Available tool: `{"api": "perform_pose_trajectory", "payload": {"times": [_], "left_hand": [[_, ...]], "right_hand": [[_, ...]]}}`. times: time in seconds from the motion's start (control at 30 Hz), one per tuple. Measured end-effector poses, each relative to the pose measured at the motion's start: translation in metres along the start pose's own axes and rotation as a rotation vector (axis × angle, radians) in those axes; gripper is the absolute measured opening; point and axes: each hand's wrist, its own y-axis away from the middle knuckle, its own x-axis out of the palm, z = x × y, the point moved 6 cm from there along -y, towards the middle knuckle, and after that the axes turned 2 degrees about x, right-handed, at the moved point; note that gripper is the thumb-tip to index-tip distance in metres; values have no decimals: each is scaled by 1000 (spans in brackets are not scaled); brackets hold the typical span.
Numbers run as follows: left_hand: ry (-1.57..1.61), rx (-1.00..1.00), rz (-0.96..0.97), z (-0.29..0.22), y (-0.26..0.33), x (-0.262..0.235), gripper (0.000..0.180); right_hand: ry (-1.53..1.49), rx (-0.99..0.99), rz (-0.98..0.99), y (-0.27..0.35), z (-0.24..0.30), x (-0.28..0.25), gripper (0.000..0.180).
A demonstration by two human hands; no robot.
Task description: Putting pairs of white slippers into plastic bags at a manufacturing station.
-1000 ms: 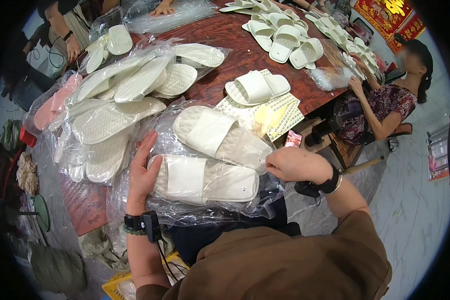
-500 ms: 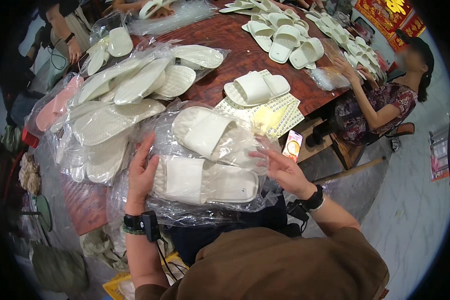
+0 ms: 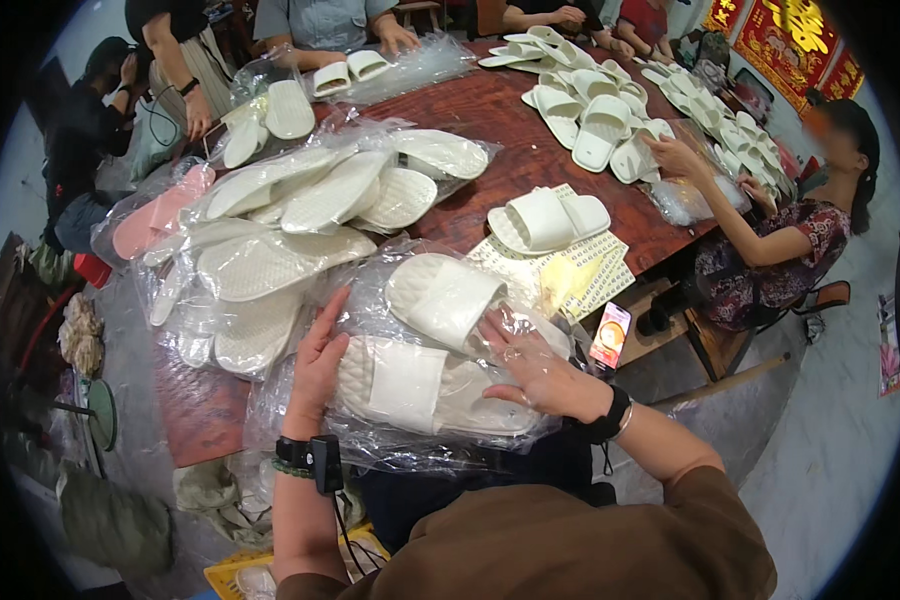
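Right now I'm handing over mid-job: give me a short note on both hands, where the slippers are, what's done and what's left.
Left hand: open, flat against the left edge of the clear plastic bag at the table's near edge.
Right hand: open, palm pressing down on the bag's right side.
Pair of cream-white slide slippers: both inside the bag, one lying partly across the other.
Done: pair bagged.
Left: the bag's mouth cannot be seen, so check whether it is closed. Loose white slippers lie farther up the dark red wooden table, unbagged.
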Motion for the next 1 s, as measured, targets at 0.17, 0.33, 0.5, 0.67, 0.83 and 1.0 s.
{"api": "perform_pose_trajectory", "payload": {"times": [0.17,0.33,0.5,0.67,0.83,1.0], "left_hand": [[351,-44,22,-3,2,2,70],[439,-55,10,-11,0,3,69],[444,-88,26,-10,-3,-6,67],[-105,-44,151,-31,3,-15,69],[-806,110,267,-86,11,16,57],[-815,203,272,-92,1,26,56]], "right_hand": [[231,-136,-27,-43,-12,14,76],[287,-245,-101,-71,-13,18,63],[86,-363,7,-75,-2,28,44],[190,-438,-36,-73,2,30,45],[186,-464,-16,-84,8,41,44],[244,-473,8,-92,15,45,47]]}}
